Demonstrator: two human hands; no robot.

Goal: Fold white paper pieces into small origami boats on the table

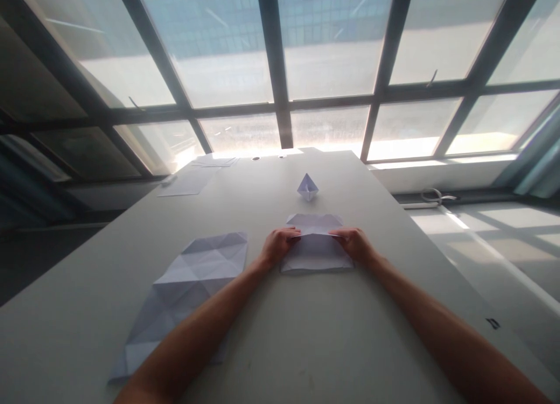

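A folded sheet of white paper [317,255] lies in front of me on the table, with a raised fold running across it. My left hand [280,243] pinches the left end of that fold between thumb and fingers. At the right end, my right hand [353,242] grips the same fold in a like pinch. Just beyond the sheet stands a small folded paper boat [308,188], upright with a pointed peak. Left of my left forearm lies a large creased sheet [192,275], partly hidden under the arm.
The white table [332,345] stretches toward a wall of windows [328,65]. Several flat paper sheets [188,179] rest at its far left. A small black mark or object [493,323] sits near the right edge. Beyond that edge, a coiled cable [432,197] lies by the wall.
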